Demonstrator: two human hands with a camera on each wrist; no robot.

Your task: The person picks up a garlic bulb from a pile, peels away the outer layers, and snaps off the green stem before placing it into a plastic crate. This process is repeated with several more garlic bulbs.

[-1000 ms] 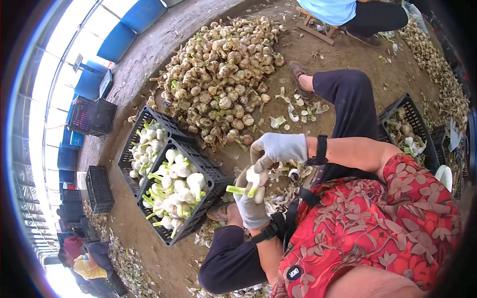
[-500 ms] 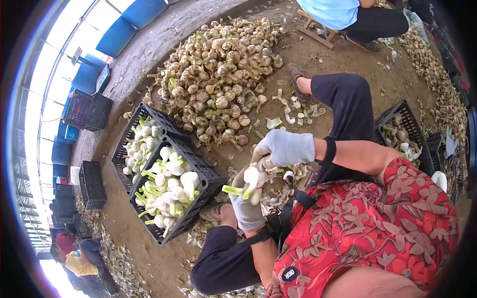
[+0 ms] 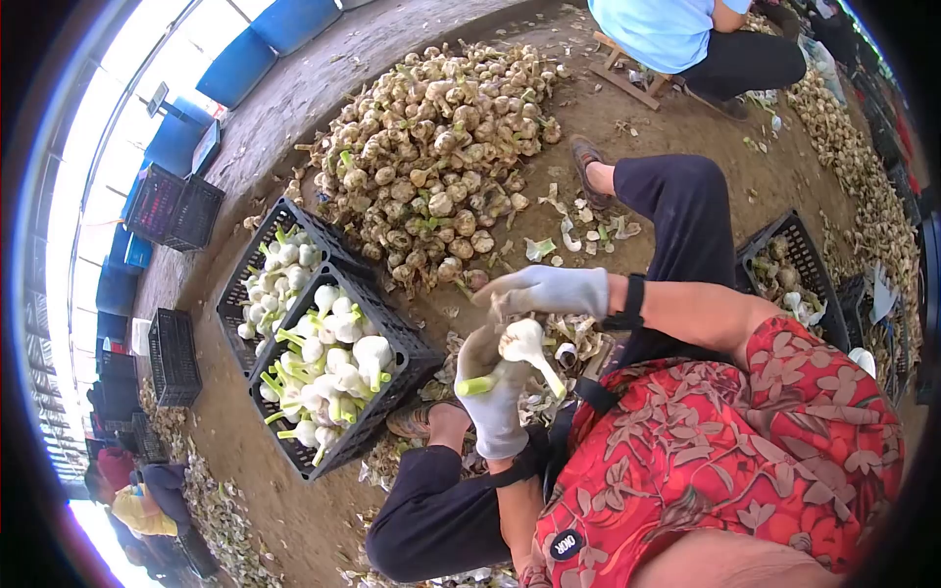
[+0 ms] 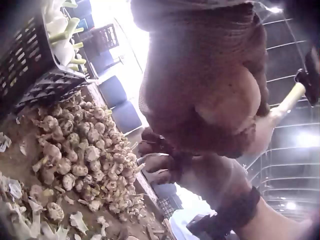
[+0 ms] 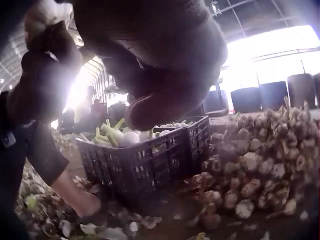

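My gloved left hand (image 3: pixel 493 397) grips a white garlic bulb (image 3: pixel 522 340), its pale stem angled down to the right. A cut green stem (image 3: pixel 477 385) pokes out from the same palm; the left glove hides what it joins. In the left wrist view a rounded pale bulb (image 4: pixel 232 102) sits within the curled fingers, and a stem (image 4: pixel 290 100) sticks out to the right. My gloved right hand (image 3: pixel 554 291) hovers just above the bulb in the head view, apart from it, fingers reaching left and loosely bent. No bulb shows in the right hand.
Two black crates of peeled garlic, the nearer one (image 3: pixel 400 343) heaped, stand in front. Beyond lies a pile of unpeeled garlic (image 3: pixel 431 147). Another crate (image 3: pixel 828 304) stands at my right, near a seated person (image 3: pixel 667 34). Loose skins (image 3: pixel 578 343) litter the ground by my legs.
The right hand has drawn off the bulb and its fingers have loosened. The held bulb has turned, so its stem now points down to the right.
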